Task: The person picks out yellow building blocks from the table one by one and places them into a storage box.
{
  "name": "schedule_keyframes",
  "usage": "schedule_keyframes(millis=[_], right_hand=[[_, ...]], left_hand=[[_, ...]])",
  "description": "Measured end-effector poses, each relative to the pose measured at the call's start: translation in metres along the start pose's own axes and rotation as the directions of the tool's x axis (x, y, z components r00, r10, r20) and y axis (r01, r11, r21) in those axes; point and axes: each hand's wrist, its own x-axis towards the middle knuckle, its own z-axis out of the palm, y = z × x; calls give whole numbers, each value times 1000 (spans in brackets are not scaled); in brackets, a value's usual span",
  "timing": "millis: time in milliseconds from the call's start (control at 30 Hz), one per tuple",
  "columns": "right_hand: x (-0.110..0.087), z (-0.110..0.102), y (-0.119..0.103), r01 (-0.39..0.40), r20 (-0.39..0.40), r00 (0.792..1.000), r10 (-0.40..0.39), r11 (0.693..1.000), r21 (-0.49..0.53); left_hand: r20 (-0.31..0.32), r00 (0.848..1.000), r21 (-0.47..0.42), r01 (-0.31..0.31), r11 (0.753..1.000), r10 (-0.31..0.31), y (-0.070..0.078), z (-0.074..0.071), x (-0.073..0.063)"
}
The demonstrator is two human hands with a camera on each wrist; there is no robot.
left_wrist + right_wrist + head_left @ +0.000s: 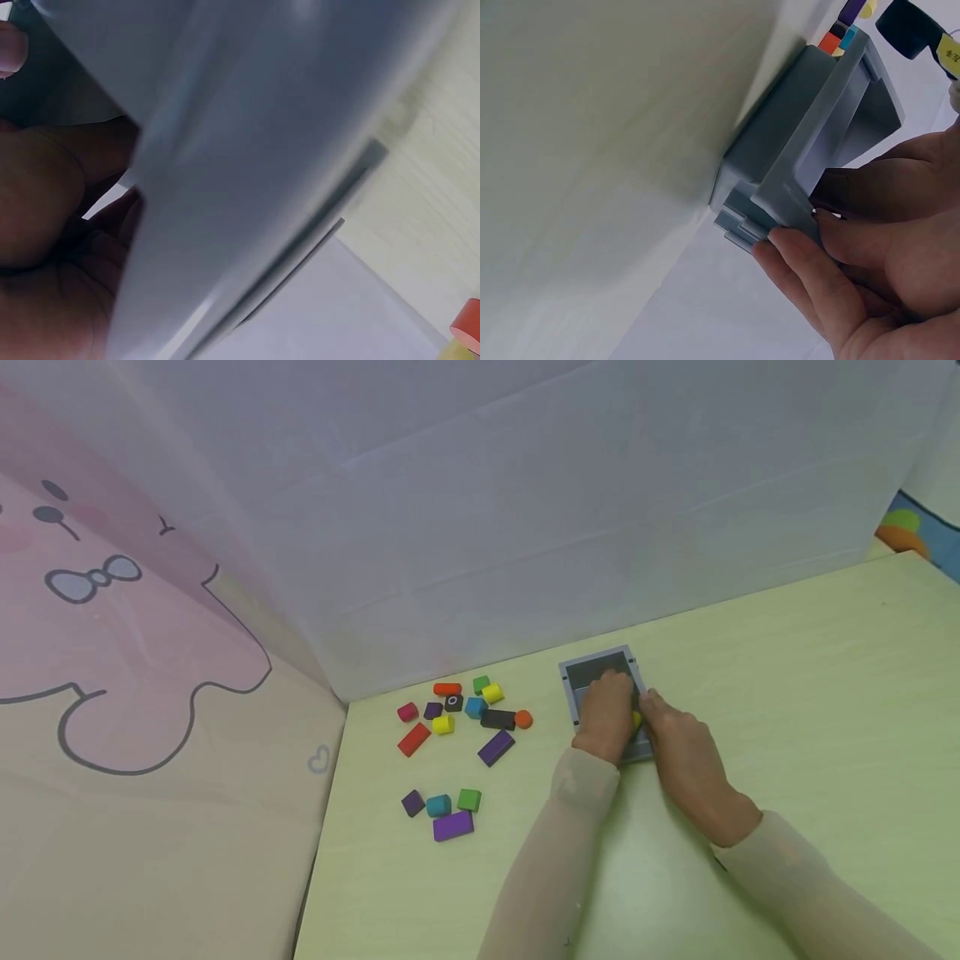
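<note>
Pale grey-lavender sheeting (525, 527) rises behind the scene, and at the left hangs a panel printed with a pink cartoon figure (112, 635) wearing a bow tie. Before them spreads the bench (810, 693), light yellow-green with a faint grain. Two cream sleeves (547, 868) reach in from the near side.

Standing on the bench toward its far edge, right of the scattered blocks, is a grey box (597, 657). It is rectangular and open-topped, with smooth walls, a broad flat rim and small dark notches along the sides of that rim; the inside looks darker, and the right wrist view shows narrow stepped ridges on one outer face. The right hand (692, 768) pinches the box's right side, its grip closed with the thumb over the rim and fingers against the outside. The left hand (609, 714) reaches down inside the box; its fingertips are hidden, so I cannot tell whether that grip holds anything.

Farther left lie long blocks: a violet bar (453, 826), a purple bar (497, 748), a black bar (498, 719) and a red bar (414, 740). Smaller still are a green cube (469, 800), a teal cylinder (438, 806) and an orange round piece (523, 719). Least visible is a yellow piece (637, 722) inside the box, between the two hands.
</note>
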Motion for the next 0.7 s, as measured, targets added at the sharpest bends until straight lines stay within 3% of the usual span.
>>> schedule_keyframes(millis=[700], right_hand=[[0,-2,-1,-25,32,999,25,1000,-2]], left_hand=[[-17,1000,7,-14,1000,14,0,3,-2]])
